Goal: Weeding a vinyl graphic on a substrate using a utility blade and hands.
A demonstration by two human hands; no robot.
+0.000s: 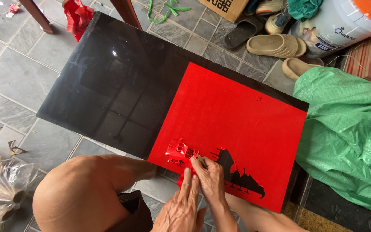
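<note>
A glossy black board (108,86) lies on the tiled floor, its right half covered by a red film sheet (237,124). Near the sheet's front edge part of the red has been peeled away, leaving a black cut-out shape (237,174). A crumpled strip of peeled red film (177,152) curls up beside it. My right hand (211,174) pinches the film at the peeled spot and seems to hold a thin tool, which I cannot make out clearly. My left hand (181,206) lies flat against the right hand, fingers together, pressing at the sheet's front edge.
My bare knee (78,193) is at the lower left. Rolls of clear film (1,189) lie at the far left. A green woven sack (348,129) lies at the right, sandals (275,45) and a white bucket (336,25) behind it. Red scraps (77,15) and wooden legs stand beyond the board.
</note>
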